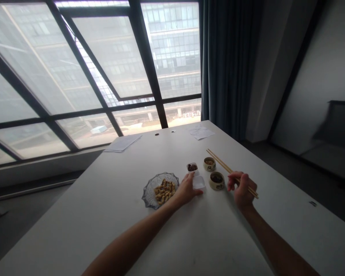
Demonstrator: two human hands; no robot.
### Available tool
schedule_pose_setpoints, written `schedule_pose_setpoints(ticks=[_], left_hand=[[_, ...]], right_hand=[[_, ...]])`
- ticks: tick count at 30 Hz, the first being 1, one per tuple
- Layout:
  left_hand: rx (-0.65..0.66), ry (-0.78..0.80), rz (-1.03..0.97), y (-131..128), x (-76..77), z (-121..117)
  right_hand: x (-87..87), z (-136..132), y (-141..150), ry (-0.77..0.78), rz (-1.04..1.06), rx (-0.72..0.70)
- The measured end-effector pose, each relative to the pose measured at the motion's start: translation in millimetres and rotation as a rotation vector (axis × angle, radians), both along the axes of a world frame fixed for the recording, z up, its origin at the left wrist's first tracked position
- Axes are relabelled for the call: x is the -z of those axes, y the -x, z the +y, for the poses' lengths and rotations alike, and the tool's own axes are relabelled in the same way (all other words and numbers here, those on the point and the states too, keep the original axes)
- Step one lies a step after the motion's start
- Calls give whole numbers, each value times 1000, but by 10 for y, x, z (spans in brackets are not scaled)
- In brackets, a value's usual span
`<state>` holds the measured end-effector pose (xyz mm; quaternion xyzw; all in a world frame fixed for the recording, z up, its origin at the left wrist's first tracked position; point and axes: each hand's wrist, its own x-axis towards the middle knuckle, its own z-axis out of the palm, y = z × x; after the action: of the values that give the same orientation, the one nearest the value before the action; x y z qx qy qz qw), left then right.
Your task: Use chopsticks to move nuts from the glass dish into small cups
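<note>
Chopsticks [222,162] gripped by right hand [245,189]; white box [199,182] clasped by left hand [185,190]; nearer cup [217,186] could be tipped if bumped by knuckles.

Daylight streams at me through tall, dark-framed windows [31,61], and there's 1 pane [109,57] tilted ajar, a many-windowed building [172,42] beyond! Over to my right, a dark blue curtain [228,69] hangs, then a wall [267,84] sinks into shadow above grey floor [23,214], while my white table [109,199] stretches away towards the glass.
</note>
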<state>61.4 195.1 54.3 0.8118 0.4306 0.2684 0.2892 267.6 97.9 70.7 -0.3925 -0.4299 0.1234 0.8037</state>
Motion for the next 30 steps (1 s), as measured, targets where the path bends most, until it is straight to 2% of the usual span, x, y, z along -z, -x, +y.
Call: schedule_pose_setpoints(ticks=[3,8,12,15,18,20,23,27,30], left_hand=[[-23,-34,32,99,-126,210],[-96,-41,97,136,-300,781],[-49,29,164,16,-250,1063],[22,65,197,-66,-199,1144],[72,43,204,-3,-229,1177],[77,-15,186,171,-299,1167],[90,-136,170,624,-443,1054],[139,-314,258,1345,-634,722],[226,-428,381,1725,-720,477]], right_hand=[[-7,-12,-6,-11,15,-15],[-20,-22,2,-27,30,-37],[-2,-1,11,-22,20,-67],[31,18,23,-3,9,-87],[48,23,32,13,5,-100],[41,17,31,18,6,-105],[21,-3,27,19,11,-116],[7,-63,70,16,15,-157],[-4,-139,155,17,0,-213]])
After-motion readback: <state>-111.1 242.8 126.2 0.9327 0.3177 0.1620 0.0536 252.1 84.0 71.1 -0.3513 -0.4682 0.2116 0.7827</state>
